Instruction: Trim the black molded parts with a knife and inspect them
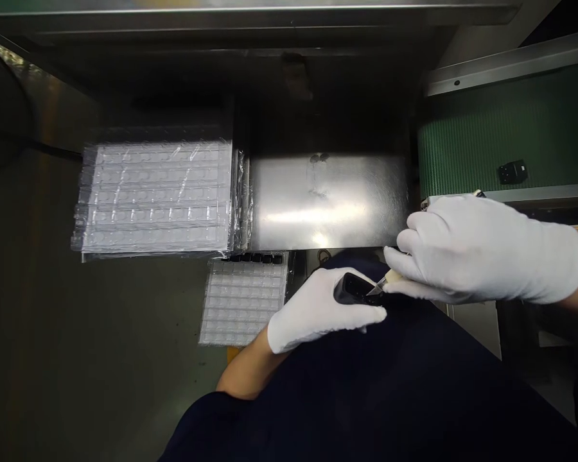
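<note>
My left hand [318,311], in a white glove, is shut around a small black plastic casing [351,289], which looks like a power adapter body. My right hand [481,250], also gloved in white, pinches a small trimming knife [388,280] with a cream handle. Its thin metal blade touches the casing's near end. The two hands are close together, with the knife and casing between them. Part of the casing is hidden by my left fingers.
A stack of clear blister trays [154,199] lies at left, and a smaller clear tray [243,298] holds black parts along its far row. A stainless steel panel [327,202] stands ahead. At right runs a green conveyor belt [481,135] carrying a black adapter [512,172].
</note>
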`<state>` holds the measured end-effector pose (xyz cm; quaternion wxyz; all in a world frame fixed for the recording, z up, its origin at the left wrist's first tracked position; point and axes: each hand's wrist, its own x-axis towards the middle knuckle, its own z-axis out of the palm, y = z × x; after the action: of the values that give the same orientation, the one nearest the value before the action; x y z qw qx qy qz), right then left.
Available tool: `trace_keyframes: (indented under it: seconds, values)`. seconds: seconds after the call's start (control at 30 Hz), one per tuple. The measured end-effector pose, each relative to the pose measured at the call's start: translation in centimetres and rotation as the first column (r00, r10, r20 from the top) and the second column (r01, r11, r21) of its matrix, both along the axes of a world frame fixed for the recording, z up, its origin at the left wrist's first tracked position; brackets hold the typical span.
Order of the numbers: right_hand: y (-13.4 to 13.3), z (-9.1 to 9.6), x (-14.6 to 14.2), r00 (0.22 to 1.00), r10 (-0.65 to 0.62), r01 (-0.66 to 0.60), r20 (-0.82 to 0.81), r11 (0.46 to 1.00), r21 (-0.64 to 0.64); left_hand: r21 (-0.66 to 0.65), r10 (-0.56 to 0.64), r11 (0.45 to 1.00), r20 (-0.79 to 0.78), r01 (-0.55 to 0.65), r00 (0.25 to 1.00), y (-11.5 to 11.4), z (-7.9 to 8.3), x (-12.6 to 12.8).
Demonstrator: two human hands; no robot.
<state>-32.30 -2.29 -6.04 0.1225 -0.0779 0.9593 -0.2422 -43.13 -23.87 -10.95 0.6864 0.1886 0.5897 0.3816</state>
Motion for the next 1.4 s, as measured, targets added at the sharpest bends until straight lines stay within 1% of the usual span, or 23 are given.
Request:
trace_keyframes:
  seconds: [0.1, 0.17, 0.2, 0.27, 0.37, 0.43, 0.53, 0.63, 0.7, 0.77, 0.87, 0.93, 1.0, 1.07, 1.17, 1.23, 1.3, 1.4]
  values:
    - [0.1, -0.2, 0.3, 1.0, -0.01, 0.009, -0.012, 0.999, -0.032, -0.001, 0.018, 1.0, 0.023, -0.018, 1.0, 0.1, -0.1, 0.3]
    - [0.3, -0.2, 0.6, 0.998, 0.021, -0.022, -0.063, 1.0, -0.015, -0.003, 0.03, 1.0, 0.026, -0.03, 0.999, 0.2, -0.1, 0.4]
    - [0.3, -0.3, 0.6, 0.994, 0.049, -0.047, -0.094, 0.999, 0.019, -0.005, 0.035, 0.999, 0.026, -0.035, 0.999, 0.2, -0.2, 0.4]
    - [0.3, -0.3, 0.8, 0.982, 0.122, -0.103, -0.146, 0.986, 0.132, -0.008, 0.043, 0.999, 0.03, -0.042, 0.999, 0.3, -0.2, 0.5]
    - [0.4, -0.4, 0.9, 0.958, 0.229, -0.17, -0.174, 0.939, 0.297, -0.014, 0.035, 0.999, 0.04, -0.034, 0.999, 0.4, -0.3, 0.6]
    - [0.5, -0.4, 0.9, 0.951, 0.258, -0.186, -0.172, 0.917, 0.353, -0.016, 0.025, 1.0, 0.052, -0.025, 0.998, 0.6, -0.4, 0.6]
    - [0.9, -0.5, 1.1, 0.947, 0.251, -0.152, -0.199, 0.9, 0.409, -0.013, 0.041, 0.999, 0.089, -0.04, 0.995, 0.7, -0.6, 0.6]
    - [1.5, -0.7, 1.7, 0.928, 0.185, -0.025, -0.322, 0.895, 0.445, -0.008, 0.069, 0.998, 0.126, -0.068, 0.99, 0.7, -0.8, 0.5]
    - [1.8, -1.0, 2.1, 0.914, 0.115, 0.062, -0.389, 0.908, 0.415, 0.002, 0.075, 0.997, 0.14, -0.076, 0.987, 0.7, -1.0, 0.4]
    - [1.9, -1.3, 2.4, 0.919, 0.02, 0.125, -0.394, 0.932, 0.339, 0.022, 0.074, 0.997, 0.141, -0.078, 0.987, 0.7, -1.2, 0.3]
    - [1.7, -1.9, 2.5, 0.945, -0.147, 0.206, -0.293, 0.961, 0.182, 0.058, 0.064, 0.996, 0.12, -0.072, 0.991, 0.5, -1.5, 0.3]
    - [1.3, -2.1, 2.5, 0.948, -0.256, 0.272, -0.188, 0.96, 0.062, 0.081, 0.057, 0.995, 0.086, -0.064, 0.995, 0.5, -1.8, 0.2]
    - [0.7, -2.3, 2.4, 0.936, -0.344, 0.341, -0.077, 0.939, -0.049, 0.118, 0.057, 0.991, 0.028, -0.06, 0.998, 0.4, -2.1, 0.2]
    - [-0.1, -2.3, 2.3, 0.918, -0.395, 0.394, 0.014, 0.91, -0.13, 0.179, 0.065, 0.982, -0.042, -0.057, 0.997, 0.3, -2.6, 0.2]
    - [-1.2, -2.2, 2.2, 0.897, -0.422, 0.442, 0.13, 0.871, -0.217, 0.303, 0.075, 0.952, -0.152, -0.026, 0.985, 0.0, -3.7, 0.2]
    - [-1.9, -2.1, 2.2, 0.883, -0.418, 0.464, 0.213, 0.847, -0.261, 0.356, 0.096, 0.934, -0.231, -0.008, 0.968, -0.2, -4.4, 0.2]
    - [-2.6, -2.1, 2.2, 0.862, -0.429, 0.498, 0.269, 0.816, -0.294, 0.367, 0.127, 0.93, -0.291, -0.011, 0.948, -0.4, -4.9, 0.3]
    - [-3.3, -2.4, 2.1, 0.825, -0.475, 0.559, 0.307, 0.766, -0.317, 0.332, 0.15, 0.943, -0.324, -0.036, 0.934, -0.4, -5.3, 0.5]
